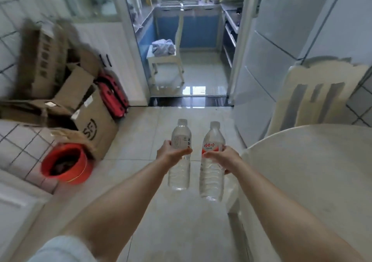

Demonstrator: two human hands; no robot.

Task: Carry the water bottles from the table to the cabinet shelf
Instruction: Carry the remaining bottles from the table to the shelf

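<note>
My left hand [170, 153] grips a clear water bottle with a white label [180, 167] around its middle. My right hand [223, 158] grips a second clear water bottle with a red label [212, 173] the same way. Both bottles are upright, capped and held out in front of me above the tiled floor, a small gap between them. The round white table [314, 173] lies to my right, its edge just beside the right bottle. No cabinet shelf can be made out.
Cardboard boxes [66, 104], a red suitcase [113, 96] and a red bucket [66, 164] crowd the left wall. A white chair [314, 94] stands behind the table. Ahead, a doorway opens into a kitchen with a stool [165, 60] holding cloth.
</note>
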